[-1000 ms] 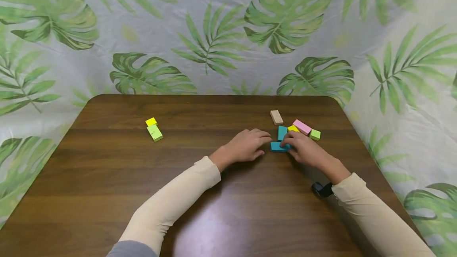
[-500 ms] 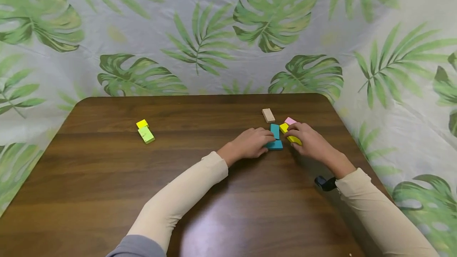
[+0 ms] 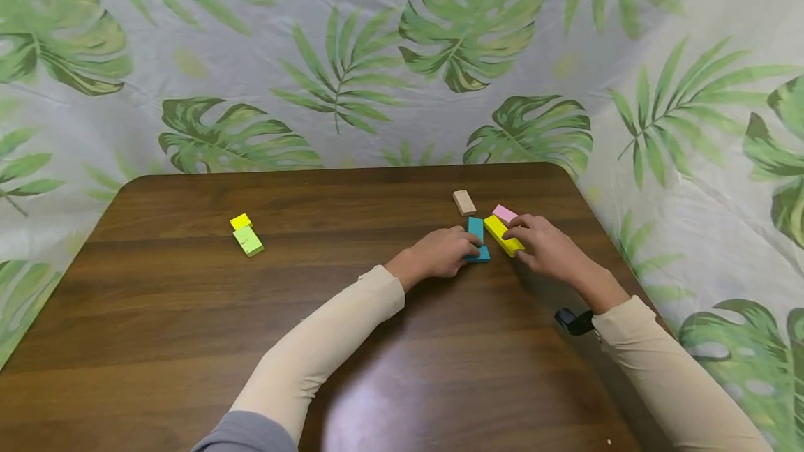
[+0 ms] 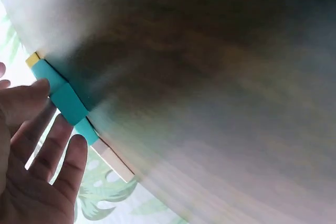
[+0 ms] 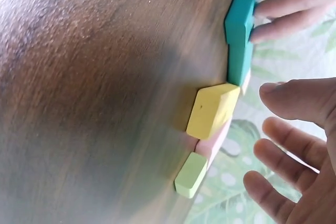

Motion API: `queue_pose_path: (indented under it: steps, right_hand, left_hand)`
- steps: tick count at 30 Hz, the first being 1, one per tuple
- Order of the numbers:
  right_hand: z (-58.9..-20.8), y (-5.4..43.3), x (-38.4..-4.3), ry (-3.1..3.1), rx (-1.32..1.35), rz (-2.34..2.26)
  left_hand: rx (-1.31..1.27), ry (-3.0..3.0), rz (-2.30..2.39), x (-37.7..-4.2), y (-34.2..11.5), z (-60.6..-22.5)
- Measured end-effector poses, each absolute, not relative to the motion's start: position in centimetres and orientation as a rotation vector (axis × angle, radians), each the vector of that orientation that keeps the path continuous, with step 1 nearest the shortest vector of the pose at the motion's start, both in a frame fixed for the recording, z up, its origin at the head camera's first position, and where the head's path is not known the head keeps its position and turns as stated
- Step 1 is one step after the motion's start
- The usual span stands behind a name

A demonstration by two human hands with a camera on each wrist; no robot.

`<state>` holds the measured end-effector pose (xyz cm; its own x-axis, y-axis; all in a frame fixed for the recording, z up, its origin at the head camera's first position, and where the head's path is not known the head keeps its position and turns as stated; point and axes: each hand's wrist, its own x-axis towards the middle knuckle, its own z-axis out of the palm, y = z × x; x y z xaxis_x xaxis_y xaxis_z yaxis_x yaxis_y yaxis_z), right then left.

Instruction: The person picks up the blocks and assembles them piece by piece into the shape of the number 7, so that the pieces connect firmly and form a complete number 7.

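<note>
My left hand (image 3: 440, 251) reaches over the near teal block (image 3: 482, 255), its thumb and fingers about that block's left part. The far teal block (image 3: 475, 227) lies just behind, at an angle to it. My right hand (image 3: 549, 246) is beside the yellow block (image 3: 501, 234); in the right wrist view its thumb and fingers are spread, apart from the block. Behind the yellow block is a pink block (image 3: 504, 213), partly covered by the right hand. A light green block (image 5: 191, 174) shows in the right wrist view and is hidden by the hand in the head view.
A plain wooden block (image 3: 464, 202) lies farther back, behind the teal ones. Over on the left, a small yellow block (image 3: 240, 221) touches a light green block (image 3: 248, 241). The brown table (image 3: 352, 201) ends in front of a leaf-patterned curtain (image 3: 352, 54).
My right hand has left the near teal block for the yellow block, which has turned into a slant, and has loosened there. My left hand has moved right onto the near teal block.
</note>
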<state>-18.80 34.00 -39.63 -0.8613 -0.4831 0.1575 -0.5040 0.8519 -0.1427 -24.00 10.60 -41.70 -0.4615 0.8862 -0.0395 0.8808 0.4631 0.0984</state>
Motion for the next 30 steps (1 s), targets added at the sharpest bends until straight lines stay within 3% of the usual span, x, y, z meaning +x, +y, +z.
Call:
queue_pose_path:
  steps: [30]
  right_hand:
    - [-38.7,33.6,-18.9,-3.000,0.734,0.302]
  left_hand:
    - [1.461,2.408,0.303,-24.1,8.8,-41.2]
